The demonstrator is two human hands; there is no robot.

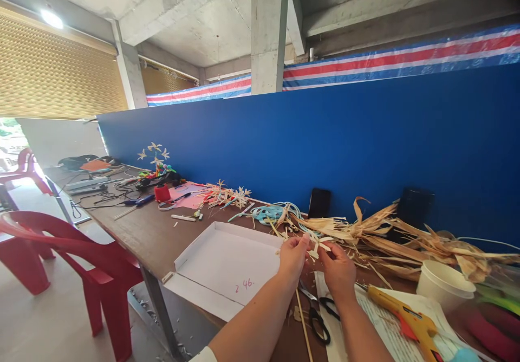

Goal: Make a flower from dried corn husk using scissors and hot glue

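The flower (pixel 314 253) is pinched in the closed grip of left hand (pixel 293 256) and right hand (pixel 340 273), apparently so its petals (pixel 325 239) are steadied.

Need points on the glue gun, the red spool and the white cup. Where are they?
Glue gun (pixel 413 318): head view, on its yellow body.
Red spool (pixel 162 192): head view, on its side.
White cup (pixel 441 290): head view, on its outer wall.
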